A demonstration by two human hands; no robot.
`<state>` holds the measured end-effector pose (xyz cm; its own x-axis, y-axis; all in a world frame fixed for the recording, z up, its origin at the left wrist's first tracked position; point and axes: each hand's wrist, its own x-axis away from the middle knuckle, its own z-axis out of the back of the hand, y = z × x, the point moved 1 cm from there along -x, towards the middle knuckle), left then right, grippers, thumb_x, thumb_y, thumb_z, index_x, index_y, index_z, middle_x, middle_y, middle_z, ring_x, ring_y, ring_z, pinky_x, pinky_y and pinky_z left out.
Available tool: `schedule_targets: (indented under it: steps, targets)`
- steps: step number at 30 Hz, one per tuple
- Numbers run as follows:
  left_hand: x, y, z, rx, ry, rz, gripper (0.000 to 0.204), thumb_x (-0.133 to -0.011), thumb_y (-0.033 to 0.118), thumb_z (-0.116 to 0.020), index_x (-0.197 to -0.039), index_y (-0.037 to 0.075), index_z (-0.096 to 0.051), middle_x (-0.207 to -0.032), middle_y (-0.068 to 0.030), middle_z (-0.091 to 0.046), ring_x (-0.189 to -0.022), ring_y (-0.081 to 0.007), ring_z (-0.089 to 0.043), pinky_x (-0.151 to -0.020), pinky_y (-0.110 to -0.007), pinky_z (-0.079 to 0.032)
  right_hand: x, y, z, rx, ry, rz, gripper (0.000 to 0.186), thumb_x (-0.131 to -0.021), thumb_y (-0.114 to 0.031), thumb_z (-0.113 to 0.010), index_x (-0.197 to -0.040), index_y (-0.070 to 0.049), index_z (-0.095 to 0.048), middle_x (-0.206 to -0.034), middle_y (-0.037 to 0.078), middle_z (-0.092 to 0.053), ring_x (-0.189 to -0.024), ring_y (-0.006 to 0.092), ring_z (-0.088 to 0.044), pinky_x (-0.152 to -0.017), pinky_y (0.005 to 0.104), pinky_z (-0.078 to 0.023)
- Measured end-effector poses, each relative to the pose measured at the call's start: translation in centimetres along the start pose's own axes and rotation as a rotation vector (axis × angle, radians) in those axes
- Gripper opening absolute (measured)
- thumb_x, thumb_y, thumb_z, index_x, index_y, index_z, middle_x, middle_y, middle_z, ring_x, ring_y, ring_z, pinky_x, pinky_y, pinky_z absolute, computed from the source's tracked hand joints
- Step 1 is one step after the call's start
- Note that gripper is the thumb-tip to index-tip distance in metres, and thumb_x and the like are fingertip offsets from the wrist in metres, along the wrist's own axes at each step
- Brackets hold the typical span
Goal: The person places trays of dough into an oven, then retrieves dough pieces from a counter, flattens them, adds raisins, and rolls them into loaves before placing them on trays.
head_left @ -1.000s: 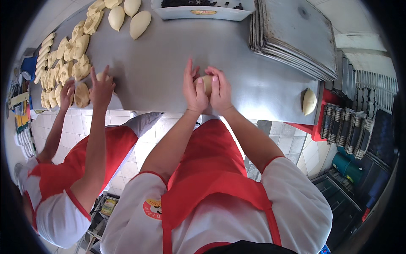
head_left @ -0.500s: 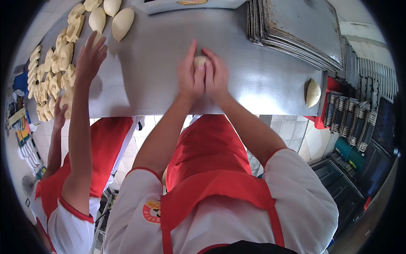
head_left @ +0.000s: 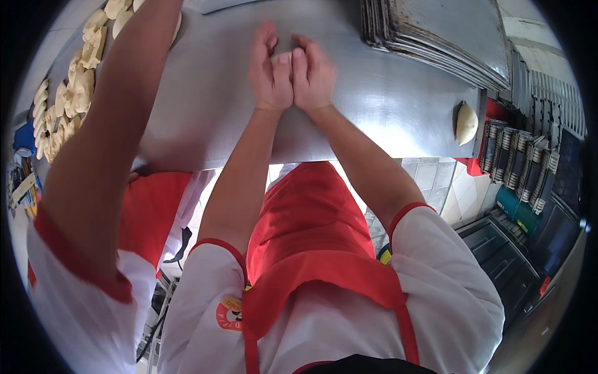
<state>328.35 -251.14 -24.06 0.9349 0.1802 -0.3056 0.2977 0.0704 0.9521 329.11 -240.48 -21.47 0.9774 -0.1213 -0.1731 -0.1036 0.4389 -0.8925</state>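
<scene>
My left hand (head_left: 269, 80) and my right hand (head_left: 313, 78) are cupped side by side around a pale dough ball (head_left: 282, 54), mostly hidden by my fingers, on the steel table (head_left: 212, 93). Both hands are curved closed on it, thumbs close together. A single pointed-oval dough piece (head_left: 466, 123) lies near the table's right edge. Shaped and twisted dough pieces (head_left: 78, 87) cover the left side of the table, partly behind a co-worker's arm.
A co-worker's arm (head_left: 115, 143) reaches across the left, close beside me. A stack of metal trays (head_left: 439, 34) occupies the back right. The edge of a pale tub (head_left: 224, 5) shows at the back. Metal racks (head_left: 517, 159) stand beyond the table's right end.
My cupped hands have moved farther up the table, away from me, with the dough. The co-worker's arm has swung up and forward, now hiding part of the dough on the left.
</scene>
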Motion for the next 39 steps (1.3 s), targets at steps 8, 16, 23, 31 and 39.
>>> schedule_targets:
  steps: [8,16,23,31,39]
  targets:
    - [4.6,3.0,0.7,-0.04,-0.129,0.044,0.071,-0.102,0.036,-0.054,-0.157,-0.007,-0.042,-0.153,-0.028,-0.055,-0.14,-0.0364,-0.057,-0.12,-0.043,-0.041,5.0,0.6,1.2,-0.097,0.095,0.135,0.04,-0.102,-0.021,-0.056,-0.136,-0.002,-0.065,-0.131,0.022,-0.07,-0.119,0.0412,-0.068,-0.106,0.0457,-0.05]
    - [1.1,0.2,0.7,0.009,-0.129,-0.074,0.071,-0.103,0.038,-0.056,-0.155,-0.008,-0.044,-0.147,-0.0279,-0.058,-0.134,-0.0345,-0.06,-0.115,-0.042,-0.045,1.9,0.8,0.4,-0.003,-0.043,0.22,0.035,-0.1,-0.021,-0.057,-0.13,-0.006,-0.068,-0.129,0.018,-0.069,-0.116,0.0407,-0.065,-0.103,0.0481,-0.05]
    - [5.0,5.5,3.1,-0.06,-0.389,0.078,0.076,-0.102,0.039,-0.061,-0.16,-0.006,-0.039,-0.151,-0.0273,-0.054,-0.138,-0.0341,-0.057,-0.116,-0.043,-0.043,5.1,-0.3,5.6,0.102,-0.383,0.333,0.045,-0.092,-0.017,-0.067,-0.137,-0.008,-0.064,-0.15,0.016,-0.051,-0.135,0.044,-0.048,-0.112,0.0468,-0.044]
    - [11.4,8.2,10.2,0.073,-0.082,0.108,0.082,-0.104,0.039,-0.06,-0.165,-0.005,-0.027,-0.172,-0.0225,-0.029,-0.159,-0.0368,-0.029,-0.129,-0.049,-0.022,0.6,-2.7,7.7,0.33,-0.898,0.392,0.064,-0.083,-0.015,-0.078,-0.145,-0.019,-0.062,-0.147,0.017,-0.054,-0.134,0.039,-0.056,-0.112,0.0454,-0.049]
    - [26.8,11.2,21.1,-0.452,0.099,0.21,0.074,-0.105,0.039,-0.06,-0.164,0.002,-0.033,-0.169,-0.0181,-0.036,-0.157,-0.0361,-0.032,-0.127,-0.053,-0.023,9.5,-0.5,27.1,-1.443,-0.443,-0.736,0.071,-0.099,-0.037,-0.062,-0.158,-0.005,-0.04,-0.15,0.025,-0.053,-0.12,0.0422,-0.067,-0.096,0.0482,-0.062]
